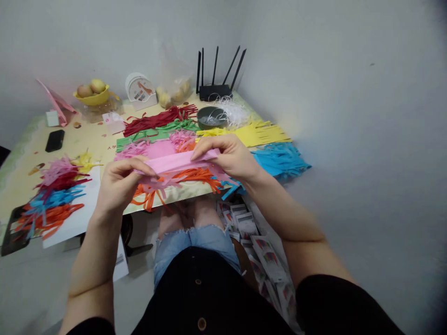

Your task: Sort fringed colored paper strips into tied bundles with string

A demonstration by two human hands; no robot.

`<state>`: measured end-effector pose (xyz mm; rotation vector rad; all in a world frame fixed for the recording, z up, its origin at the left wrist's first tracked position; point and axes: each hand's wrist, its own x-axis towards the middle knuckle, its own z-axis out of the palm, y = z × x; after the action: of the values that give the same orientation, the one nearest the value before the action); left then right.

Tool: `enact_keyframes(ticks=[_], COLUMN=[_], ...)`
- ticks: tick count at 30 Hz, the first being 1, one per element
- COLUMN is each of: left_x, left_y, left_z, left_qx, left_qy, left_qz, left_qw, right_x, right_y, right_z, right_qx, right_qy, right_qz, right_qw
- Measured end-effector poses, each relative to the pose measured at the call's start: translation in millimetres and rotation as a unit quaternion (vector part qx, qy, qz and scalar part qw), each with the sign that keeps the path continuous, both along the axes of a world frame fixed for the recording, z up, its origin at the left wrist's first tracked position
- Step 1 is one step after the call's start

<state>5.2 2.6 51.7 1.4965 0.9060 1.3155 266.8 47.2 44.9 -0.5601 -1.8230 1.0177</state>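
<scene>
Pink paper strip [176,162] is stretched flat between both hands: left hand [118,184] pinches one end, right hand [232,156] pinches the other, apparently keeping its fringe hanging free. Orange fringe [190,177] lies just beneath them, blue fringe [279,158] beyond the right.

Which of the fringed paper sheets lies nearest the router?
The red fringed sheet, farthest back on the table. The green, yellow and blue ones lie closer to the person than the router.
</scene>
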Motion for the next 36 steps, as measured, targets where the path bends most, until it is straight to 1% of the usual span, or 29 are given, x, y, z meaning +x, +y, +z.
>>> enact_keyframes(ticks=[4, 7, 9, 11, 13, 15, 17, 19, 21, 24, 25, 27, 29, 31, 33, 36], left_x=[-2, -3, -1, 2, 4, 5, 4, 3, 2, 3, 5, 8, 11, 12, 11, 11], left_y=[-2, -4, -5, -5, -4, -4, -4, -4, -5, -4, -4, -4, -4, -5, -6, -8], left_z=[1.0, 1.0, 1.2, 1.3, 1.1, 0.8, 1.0, 2.2, 4.6, 9.9, 11.7, 13.8, 12.7, 8.0, 1.3, -6.2], left_qx=[0.009, 0.048, 0.074, 0.098, 0.120, 0.143, 0.160, 0.174, 0.176, 0.155, 0.142, 0.100, 0.038, -0.017, -0.047, -0.058], left_qy=[0.024, 0.073, 0.130, 0.181, 0.204, 0.214, 0.235, 0.265, 0.293, 0.322, 0.322, 0.289, 0.213, 0.128, 0.068, 0.008], left_qz=[0.023, 0.032, 0.063, 0.102, 0.123, 0.123, 0.114, 0.109, 0.109, 0.082, 0.070, 0.046, 0.027, 0.018, 0.027, 0.036], left_qw=[0.999, 0.996, 0.987, 0.973, 0.964, 0.959, 0.952, 0.942, 0.933, 0.930, 0.933, 0.951, 0.976, 0.991, 0.996, 0.998], right_x=[3, 6, 7, 6, 4, 2, 1, 1, 0, -1, -1, -2, -3, -3, -3, -4], right_y=[-1, -4, -6, -9, -12, -14, -14, -13, -12, -14, -15, -17, -20, -21, -22, -24], right_z=[3.3, 6.3, 7.4, 8.3, 9.7, 11.6, 13.8, 15.8, 17.1, 18.1, 18.2, 18.0, 17.0, 15.1, 12.1, 6.6], right_qx=[0.060, 0.126, 0.158, 0.174, 0.171, 0.139, 0.089, 0.053, 0.055, 0.093, 0.099, 0.089, 0.062, 0.030, -0.007, -0.055], right_qy=[-0.023, -0.053, -0.069, -0.080, -0.083, -0.083, -0.101, -0.149, -0.193, -0.202, -0.200, -0.196, -0.181, -0.144, -0.093, -0.027], right_qz=[0.021, 0.022, 0.011, -0.010, -0.033, -0.050, -0.048, -0.030, -0.019, -0.048, -0.058, -0.069, -0.075, -0.078, -0.067, -0.046], right_qw=[0.998, 0.990, 0.985, 0.981, 0.981, 0.986, 0.990, 0.987, 0.979, 0.974, 0.973, 0.974, 0.979, 0.986, 0.993, 0.997])
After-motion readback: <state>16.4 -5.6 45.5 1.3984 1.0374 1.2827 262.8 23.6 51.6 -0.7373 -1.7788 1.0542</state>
